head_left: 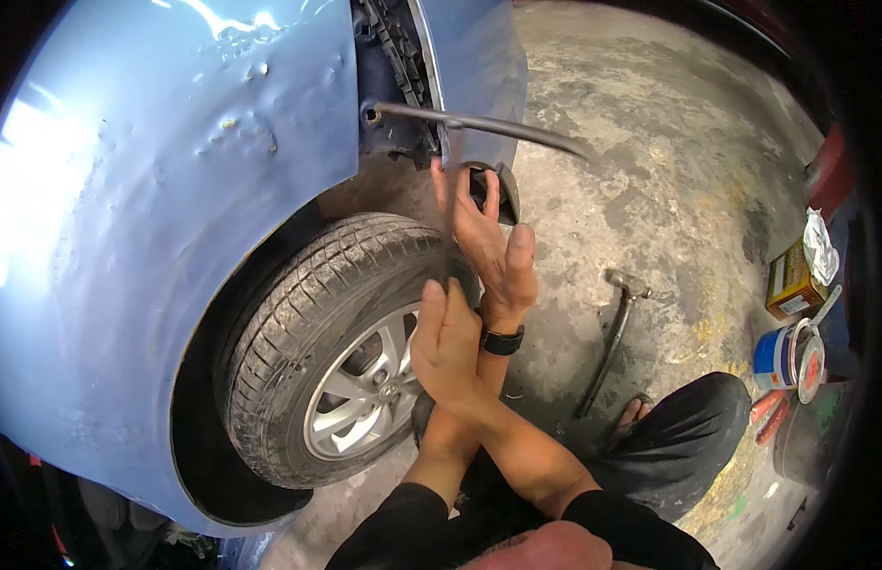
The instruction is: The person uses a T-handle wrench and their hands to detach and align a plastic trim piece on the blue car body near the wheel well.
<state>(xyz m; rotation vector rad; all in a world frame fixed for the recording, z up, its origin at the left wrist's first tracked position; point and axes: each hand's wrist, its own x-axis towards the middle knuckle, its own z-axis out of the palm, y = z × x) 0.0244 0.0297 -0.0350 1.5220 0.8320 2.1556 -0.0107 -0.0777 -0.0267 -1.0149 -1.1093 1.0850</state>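
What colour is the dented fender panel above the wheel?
Light blue, with glare on the dented fender panel; the head view shows it, above the wheel.

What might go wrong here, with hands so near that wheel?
The left hand reaches the bumper edge right under the metal bar wedged in the panel gap; if the bar slips, it may strike the fingers. The hammer lies close to the sandalled foot, easy to trip on.

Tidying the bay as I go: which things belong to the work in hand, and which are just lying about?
In hand: left hand, right hand, blue bumper, metal rod.
Lying about: hammer, blue tin, yellow box, white rag.
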